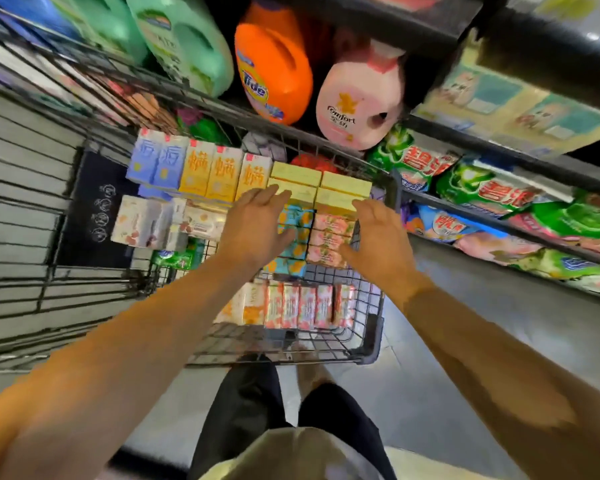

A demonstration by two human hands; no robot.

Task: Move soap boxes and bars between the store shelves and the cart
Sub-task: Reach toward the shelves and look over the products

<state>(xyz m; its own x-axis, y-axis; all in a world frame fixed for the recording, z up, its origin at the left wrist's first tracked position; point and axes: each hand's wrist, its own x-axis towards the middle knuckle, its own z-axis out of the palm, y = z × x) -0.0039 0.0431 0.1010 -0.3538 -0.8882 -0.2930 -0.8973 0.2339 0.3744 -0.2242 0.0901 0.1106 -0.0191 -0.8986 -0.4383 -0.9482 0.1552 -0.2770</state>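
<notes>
Light falls evenly and fairly brightly from above, with colours pushed warm and saturated. The whole picture is soft with motion blur: print on the soap boxes (250, 174) in the cart (374, 327) is smeared, and the wire lines at far left streak. The wide lens bends the shelves (499, 199) and bottles (274, 64) at the top and right edges. Both forearms near the bottom corners are out of focus. A dim shadow lies on the floor (430, 393) under the cart.
</notes>
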